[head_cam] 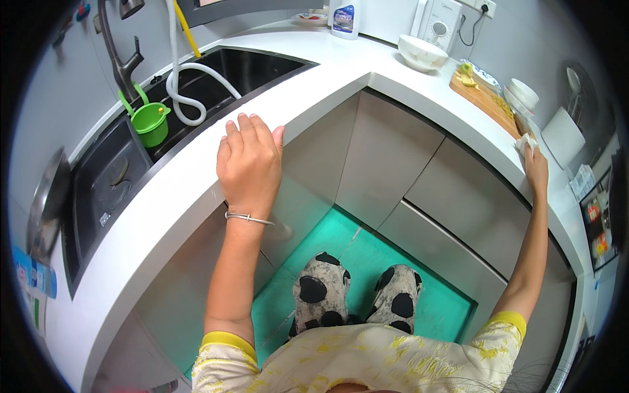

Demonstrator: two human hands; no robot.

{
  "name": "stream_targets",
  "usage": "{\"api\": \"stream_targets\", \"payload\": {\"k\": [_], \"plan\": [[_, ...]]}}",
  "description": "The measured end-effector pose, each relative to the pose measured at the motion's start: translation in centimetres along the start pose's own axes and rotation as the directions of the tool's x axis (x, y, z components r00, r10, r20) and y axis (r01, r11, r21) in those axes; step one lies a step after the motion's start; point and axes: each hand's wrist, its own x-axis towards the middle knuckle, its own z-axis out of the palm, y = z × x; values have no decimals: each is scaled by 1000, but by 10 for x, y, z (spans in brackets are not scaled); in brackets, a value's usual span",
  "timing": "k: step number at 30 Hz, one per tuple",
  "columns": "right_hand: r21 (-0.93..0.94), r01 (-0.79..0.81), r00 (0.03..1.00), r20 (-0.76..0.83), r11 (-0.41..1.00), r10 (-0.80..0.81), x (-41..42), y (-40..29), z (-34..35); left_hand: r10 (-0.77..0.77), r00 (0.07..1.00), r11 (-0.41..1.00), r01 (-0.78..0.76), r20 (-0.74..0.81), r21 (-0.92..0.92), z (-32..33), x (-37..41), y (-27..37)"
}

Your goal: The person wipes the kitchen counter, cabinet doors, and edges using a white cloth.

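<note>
My left hand (251, 164) is over the front rim of the white countertop (314, 96), beside the black sink (255, 66). Its fingers point toward the sink and nothing is in it; whether the palm touches the counter is hidden. Far to the right, my right hand (536, 164) grips a crumpled white cloth or tissue (526, 143) on the counter. That cloth lies against the near end of a wooden cutting board (484, 105). On the board are chopped yellowish-green bits (503, 105) and pale yellow-green pieces (466, 74).
A green strainer basket (150, 123) hangs by the faucet (125, 69), and a white corrugated hose (189, 105) loops into the sink. A white bowl (421, 53), a spray bottle (345, 22) and a microwave (436, 27) stand behind. Stacked bowls (522, 96) and a white holder (563, 136) flank the board.
</note>
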Motion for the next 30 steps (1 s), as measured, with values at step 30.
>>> {"api": "stream_targets", "payload": {"k": [30], "plan": [[285,29,372,-893,958,254,-192,-79,71,55,996,998,-57,65,29,-3,-10,-6]]}}
